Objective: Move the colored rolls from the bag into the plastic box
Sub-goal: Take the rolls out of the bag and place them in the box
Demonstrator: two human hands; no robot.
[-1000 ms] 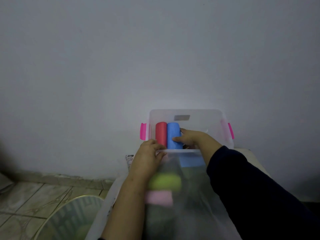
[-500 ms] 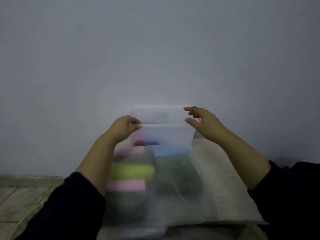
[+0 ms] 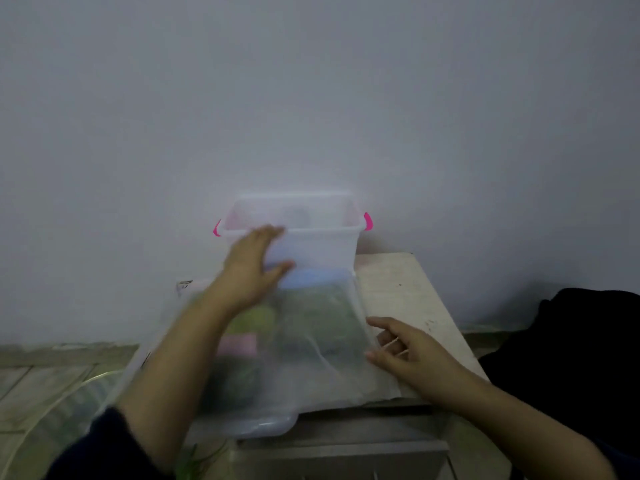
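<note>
A: Two hands, both bare below dark sleeves. The left hand (image 3: pixel 254 268) is spread flat, fingers open, against the near wall of the plastic box (image 3: pixel 320 244). It is blurred, so I cannot tell how firmly it presses.

B: And the box?

A: Translucent, rectangular with rounded corners, a bright pink latch (image 3: pixel 367 221) at each end. It stands at the far edge of the desk (image 3: pixel 408 299), close to the grey wall (image 3: pixel 311 98).

B: The rolls?

A: Soft cylinders showing hazily through the thin, cloudy bag (image 3: pixel 311 355), which lies just in front of the box: a blue roll (image 3: pixel 315 277) nearest it, a yellow-green roll (image 3: pixel 252 318) and a pink roll (image 3: pixel 239 344) further back.

B: The other hand?

A: The right hand (image 3: pixel 405 351) is loosely open at the bag's right edge, fingertips touching the film, gripping nothing. Bare, scuffed desk lies free to its right.
</note>
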